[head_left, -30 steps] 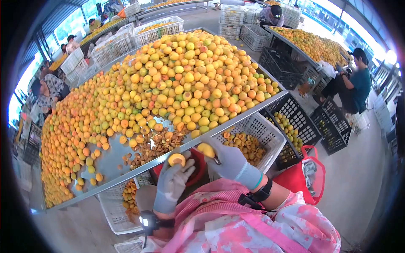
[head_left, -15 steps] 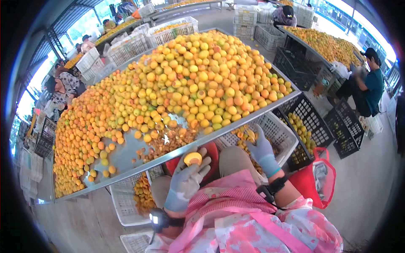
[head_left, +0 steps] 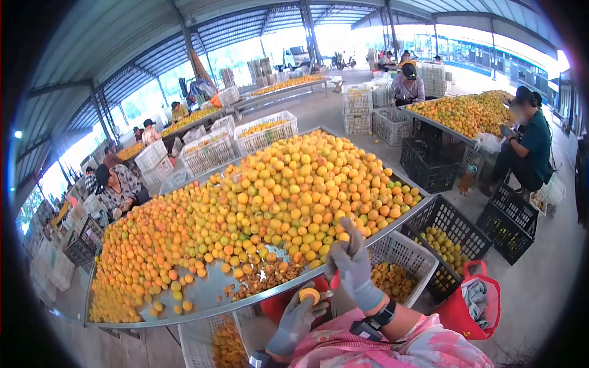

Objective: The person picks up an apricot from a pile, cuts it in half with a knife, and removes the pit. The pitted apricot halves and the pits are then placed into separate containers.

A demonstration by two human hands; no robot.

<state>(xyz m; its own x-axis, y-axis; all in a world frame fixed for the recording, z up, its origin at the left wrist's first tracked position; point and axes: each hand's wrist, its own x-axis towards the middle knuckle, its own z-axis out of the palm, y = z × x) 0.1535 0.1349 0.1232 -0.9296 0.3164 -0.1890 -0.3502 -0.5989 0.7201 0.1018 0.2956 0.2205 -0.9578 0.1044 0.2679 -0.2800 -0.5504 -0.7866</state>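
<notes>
My left hand (head_left: 297, 320), in a grey-white glove, is low in front of the metal table (head_left: 196, 316). It is closed around a halved apricot (head_left: 309, 295), cut face up. My gloved right hand (head_left: 356, 273) is raised beside it, over the table's front edge, fingers bent and pointing up. A small bit of red shows at its palm side; I cannot tell what it grips. Behind the fingertips rises a big heap of whole apricots (head_left: 294, 184). Brown pits and scraps (head_left: 270, 276) lie on the metal near the front edge.
A white crate (head_left: 423, 257) with apricot halves stands at my right; another white crate (head_left: 190, 343) is below left. Beyond are a black crate (head_left: 469, 227) of yellow-green fruit and a red bag (head_left: 454, 316). Co-workers sit at other fruit-covered tables, one person (head_left: 531, 144) at right.
The view has tilted up. My right hand has moved from over the right white crate toward my left hand and is raised. My left hand still holds the apricot half.
</notes>
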